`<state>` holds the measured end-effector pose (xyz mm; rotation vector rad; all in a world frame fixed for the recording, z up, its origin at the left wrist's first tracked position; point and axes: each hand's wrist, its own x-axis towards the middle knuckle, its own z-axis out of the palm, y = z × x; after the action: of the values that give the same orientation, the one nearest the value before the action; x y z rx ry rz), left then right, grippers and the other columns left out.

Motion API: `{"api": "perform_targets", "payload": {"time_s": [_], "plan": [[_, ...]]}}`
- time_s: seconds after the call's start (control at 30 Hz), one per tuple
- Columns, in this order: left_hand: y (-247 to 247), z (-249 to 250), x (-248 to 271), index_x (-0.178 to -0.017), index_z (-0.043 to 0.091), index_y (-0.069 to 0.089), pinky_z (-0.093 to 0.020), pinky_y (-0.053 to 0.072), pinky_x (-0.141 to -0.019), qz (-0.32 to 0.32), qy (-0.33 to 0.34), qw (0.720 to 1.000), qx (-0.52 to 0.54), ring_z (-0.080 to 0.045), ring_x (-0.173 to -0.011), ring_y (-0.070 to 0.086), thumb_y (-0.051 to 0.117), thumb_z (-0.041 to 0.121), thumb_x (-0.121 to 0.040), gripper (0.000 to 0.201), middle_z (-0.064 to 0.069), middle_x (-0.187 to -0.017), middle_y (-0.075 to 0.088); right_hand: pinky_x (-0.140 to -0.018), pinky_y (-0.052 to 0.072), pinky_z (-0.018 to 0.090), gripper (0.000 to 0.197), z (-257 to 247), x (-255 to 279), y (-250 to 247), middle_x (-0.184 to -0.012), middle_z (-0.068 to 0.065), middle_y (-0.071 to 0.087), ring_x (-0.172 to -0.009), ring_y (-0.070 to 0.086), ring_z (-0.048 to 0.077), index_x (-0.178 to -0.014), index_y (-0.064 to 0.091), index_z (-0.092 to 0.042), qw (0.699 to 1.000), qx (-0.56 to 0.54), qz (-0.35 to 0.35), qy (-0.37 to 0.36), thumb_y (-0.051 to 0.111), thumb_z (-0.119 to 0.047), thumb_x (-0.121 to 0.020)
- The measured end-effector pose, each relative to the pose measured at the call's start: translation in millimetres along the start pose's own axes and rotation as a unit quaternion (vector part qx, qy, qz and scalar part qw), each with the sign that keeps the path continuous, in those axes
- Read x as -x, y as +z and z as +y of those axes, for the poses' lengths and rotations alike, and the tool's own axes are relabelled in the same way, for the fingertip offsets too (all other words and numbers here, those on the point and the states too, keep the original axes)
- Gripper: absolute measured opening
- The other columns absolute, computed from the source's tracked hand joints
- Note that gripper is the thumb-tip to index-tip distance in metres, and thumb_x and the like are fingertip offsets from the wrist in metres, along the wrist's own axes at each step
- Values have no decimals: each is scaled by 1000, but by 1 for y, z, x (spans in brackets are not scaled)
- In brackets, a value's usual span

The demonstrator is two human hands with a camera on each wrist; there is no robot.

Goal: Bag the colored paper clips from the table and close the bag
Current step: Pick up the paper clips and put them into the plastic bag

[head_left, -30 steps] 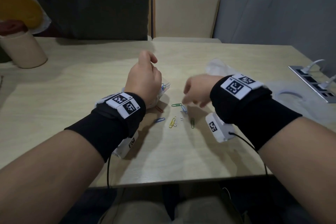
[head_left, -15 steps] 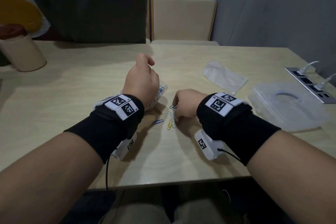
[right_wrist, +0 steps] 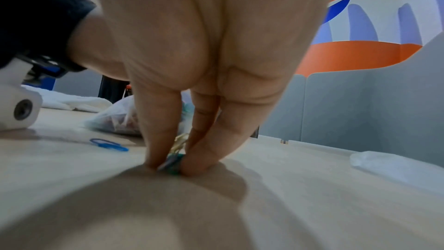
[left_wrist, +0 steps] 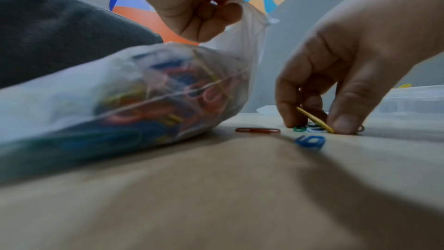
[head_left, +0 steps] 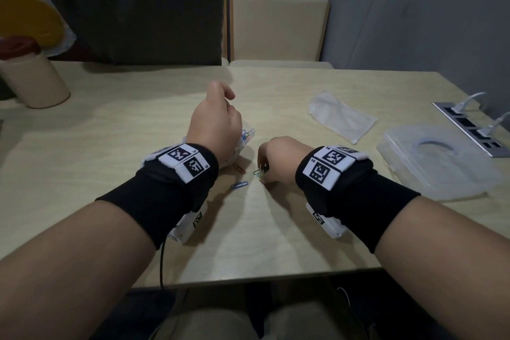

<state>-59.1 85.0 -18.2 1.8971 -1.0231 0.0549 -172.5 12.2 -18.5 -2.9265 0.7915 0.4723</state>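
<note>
Since a second ago the right hand (head_left: 278, 159) has come down toward the near edge of the tabletop (head_left: 276, 229) and gathered the scattered clips; thumb and fingers now pinch a small bunch of paper clips (left_wrist: 312, 126) against the wood. A blue clip (head_left: 239, 185) and a red clip (head_left: 239, 168) lie loose just left of it. Beyond them the left hand (head_left: 214, 125) grips the neck of the clear bag (left_wrist: 120, 98), lying on its side, stuffed with colored clips. Farther right lie an empty bag (head_left: 340, 117) and a plastic box (head_left: 438, 163).

Bare table (head_left: 248, 229) near the front edge, bag (left_wrist: 120, 102) left, plastic box (head_left: 430, 163) right
</note>
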Motion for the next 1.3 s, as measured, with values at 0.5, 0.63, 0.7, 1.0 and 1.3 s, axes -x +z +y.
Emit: {"api": "perform_targets", "payload": {"time_s": [0.5, 0.63, 0.7, 1.0, 1.3], "plan": [[-2, 1, 0, -109, 8, 45, -41, 42, -66, 0, 4, 1000, 1, -28, -72, 53, 42, 4, -88, 21, -15, -78, 58, -82, 59, 34, 13, 20, -13, 3, -86, 8, 76, -79, 73, 24, -90, 75, -8, 969, -233, -1, 76, 73, -14, -78], [0, 0, 0, -108, 10, 45, -42, 41, -66, 1, 5, 1000, 1, -26, -70, 51, 42, 5, -88, 21, -12, -75, 57, -72, 59, 30, 9, 31, -12, -14, -64, 4, 66, -56, 61, 16, -72, 70, -9, 916, -385, 66, 96, 73, -3, -78], [0, 0, 0, -107, 10, 45, -40, 41, -66, 0, 3, 1000, 3, -26, -70, 51, 42, 5, -87, 21, -10, -75, 56, -71, 60, 29, 17, 34, -12, -28, -65, 5, 64, -55, 60, 14, -68, 66, -10, 864, -482, 104, 97, 73, 1, -79], [-1, -2, -1, -109, 9, 46, -36, 39, -63, 6, 4, 1000, 7, -28, -72, 52, 44, 5, -87, 22, -11, -77, 57, -86, 59, 38, 19, -4, -23, -49, -78, 10, 66, -79, 67, 23, -71, 64, -11, 858, -503, 81, 70, 62, -2, -87], [0, -4, -2, -108, 9, 46, -31, 31, -61, 12, 5, 1000, 10, -22, -68, 48, 43, 4, -87, 22, -6, -73, 54, -77, 60, 39, 22, 24, -31, -38, -93, 6, 61, -88, 64, 27, -85, 63, -15, 866, -461, 144, 130, 47, -1, -91]]}}
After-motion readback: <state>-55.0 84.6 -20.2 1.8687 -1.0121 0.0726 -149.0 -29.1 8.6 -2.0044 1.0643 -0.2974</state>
